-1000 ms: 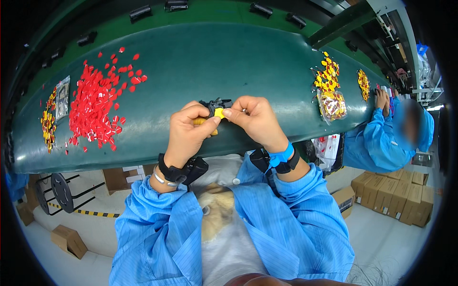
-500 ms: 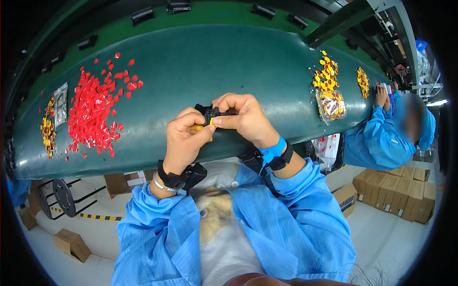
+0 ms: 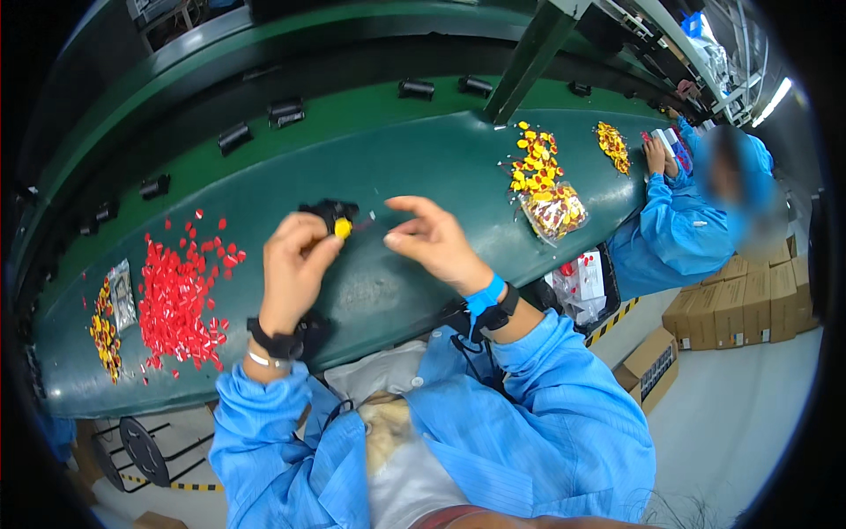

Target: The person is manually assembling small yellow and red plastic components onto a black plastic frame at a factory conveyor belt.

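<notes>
My left hand (image 3: 295, 264), over the green work surface (image 3: 388, 167), has its thumb and fingers closed on a small black part (image 3: 333, 210). A round yellow disc (image 3: 343, 227) sits at the thumb tip, against the black part. A tiny pale piece (image 3: 372, 214) shows just beyond, with what look like thin wires between it and the disc. To the right, my right hand (image 3: 436, 247) is apart from the part, thumb and forefinger spread, holding nothing visible. The left palm and the covered side of the black part are hidden.
Red discs (image 3: 181, 300) lie in a heap at left, beside a clear bag (image 3: 122, 295) and yellow-and-red pieces (image 3: 104, 335). Yellow discs (image 3: 538, 163) and a filled bag (image 3: 555, 212) lie at right. Black cylindrical parts (image 3: 286, 113) line the far strip. A co-worker (image 3: 683, 220) sits at right.
My hands have come apart: the right has let go of the black part and opened. The left still holds it, farther left. The whole view has shifted and tilted.
</notes>
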Action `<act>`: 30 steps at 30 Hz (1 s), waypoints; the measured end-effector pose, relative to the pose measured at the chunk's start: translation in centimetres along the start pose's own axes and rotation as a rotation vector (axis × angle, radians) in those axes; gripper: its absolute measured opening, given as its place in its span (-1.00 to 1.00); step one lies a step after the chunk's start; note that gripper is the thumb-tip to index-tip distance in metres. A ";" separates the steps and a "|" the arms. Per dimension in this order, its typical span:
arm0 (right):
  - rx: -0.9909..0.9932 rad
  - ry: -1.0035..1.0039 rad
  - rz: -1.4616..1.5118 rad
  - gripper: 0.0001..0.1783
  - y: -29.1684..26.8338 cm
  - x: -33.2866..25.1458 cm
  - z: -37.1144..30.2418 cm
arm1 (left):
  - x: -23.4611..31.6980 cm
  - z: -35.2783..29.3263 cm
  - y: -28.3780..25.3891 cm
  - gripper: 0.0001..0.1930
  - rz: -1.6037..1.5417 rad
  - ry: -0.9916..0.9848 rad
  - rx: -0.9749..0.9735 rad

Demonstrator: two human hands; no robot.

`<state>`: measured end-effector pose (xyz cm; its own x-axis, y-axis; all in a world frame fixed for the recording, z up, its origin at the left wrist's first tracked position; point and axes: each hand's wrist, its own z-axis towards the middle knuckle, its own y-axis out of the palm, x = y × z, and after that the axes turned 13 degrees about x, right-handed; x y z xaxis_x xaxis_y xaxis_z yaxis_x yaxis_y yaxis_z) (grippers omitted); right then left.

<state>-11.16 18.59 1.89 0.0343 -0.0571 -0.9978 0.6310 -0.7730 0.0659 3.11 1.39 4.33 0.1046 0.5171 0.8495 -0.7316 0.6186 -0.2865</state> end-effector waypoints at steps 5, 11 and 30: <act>0.330 -0.241 -0.774 -0.63 -7.7 -2.8 2.1 | -2.8 10.7 3.8 -0.88 0.403 0.324 0.103; 0.493 -0.185 -1.309 -0.72 -13.9 -4.1 5.6 | -8.8 20.5 9.9 -0.87 0.805 0.457 0.007; 0.485 -0.117 -0.340 -0.86 -11.8 -3.8 8.1 | -2.2 10.0 6.5 -0.73 0.219 0.062 -0.223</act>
<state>-25.03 22.86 4.95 -0.2106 0.1962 -0.9577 0.1655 -0.9583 -0.2328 -8.65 -1.62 5.06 0.0062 0.6832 0.7302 -0.5760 0.5994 -0.5559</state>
